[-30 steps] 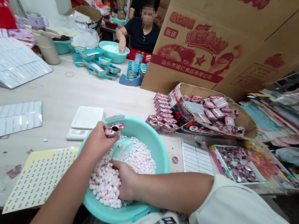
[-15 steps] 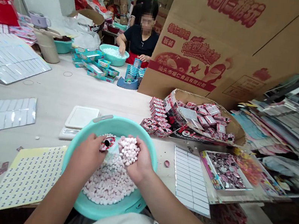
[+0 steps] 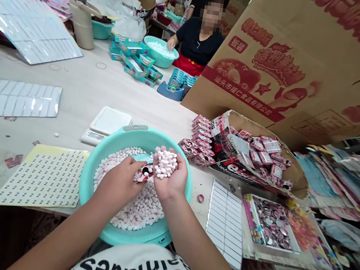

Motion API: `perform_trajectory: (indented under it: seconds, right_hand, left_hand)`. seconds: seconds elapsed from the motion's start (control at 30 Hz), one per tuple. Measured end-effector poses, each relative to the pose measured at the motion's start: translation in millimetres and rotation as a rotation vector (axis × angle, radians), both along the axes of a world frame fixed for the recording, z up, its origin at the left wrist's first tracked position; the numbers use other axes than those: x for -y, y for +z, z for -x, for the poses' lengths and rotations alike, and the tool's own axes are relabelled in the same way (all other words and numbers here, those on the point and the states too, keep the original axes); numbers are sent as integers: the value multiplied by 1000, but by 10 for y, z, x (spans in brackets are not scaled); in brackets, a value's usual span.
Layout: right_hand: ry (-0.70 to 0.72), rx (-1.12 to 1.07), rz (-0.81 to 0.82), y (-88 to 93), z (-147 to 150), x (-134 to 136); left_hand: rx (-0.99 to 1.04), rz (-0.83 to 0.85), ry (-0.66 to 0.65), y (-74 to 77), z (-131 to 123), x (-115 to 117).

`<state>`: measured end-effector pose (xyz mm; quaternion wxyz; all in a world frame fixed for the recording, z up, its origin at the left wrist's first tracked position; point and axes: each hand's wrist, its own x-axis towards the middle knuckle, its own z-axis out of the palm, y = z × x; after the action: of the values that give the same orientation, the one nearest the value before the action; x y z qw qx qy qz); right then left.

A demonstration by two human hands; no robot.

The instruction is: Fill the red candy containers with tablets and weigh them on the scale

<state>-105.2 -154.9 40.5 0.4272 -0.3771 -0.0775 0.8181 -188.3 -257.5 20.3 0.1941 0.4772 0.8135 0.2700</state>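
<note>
Over a turquoise basin [image 3: 87, 179] of small whitish-pink candies [image 3: 142, 209], both my hands are at work. My left hand [image 3: 120, 179] grips a small red-and-white patterned candy box [image 3: 140, 175], whose dark round opening faces up. Cupped with the palm up, my right hand [image 3: 174, 183] holds a heap of candies [image 3: 165, 164] right beside that box. A few candies lie at the box's opening. The fingertips of my left hand are partly hidden behind the box.
Behind the basin is a white scale [image 3: 110, 121]; a yellow number sheet [image 3: 45, 177] lies left. Patterned boxes [image 3: 199, 145] stand beside a cut carton [image 3: 245, 173]. A tray of round lids [image 3: 272, 224] lies right. Across the table, a person [image 3: 199, 37] reaches into another basin [image 3: 160, 59].
My left hand has moved right with the box, bringing it against the candies in my right hand. The right palm is turned more upward. The view has shifted.
</note>
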Motion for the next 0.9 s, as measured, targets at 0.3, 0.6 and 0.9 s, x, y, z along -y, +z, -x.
perform_trajectory:
  seconds: [0.3,0.6,0.9]
  right_hand:
    - [-23,60,-126,-30,49,26]
    - [-26,51,-231,-61,45,70]
    - [-72,103,-322,5,85,128]
  left_hand:
    - [-3,29,-13,-23,-11,-23]
    - [-48,24,-25,-17,-22,-11]
    - [-51,33,-64,26,-30,-5]
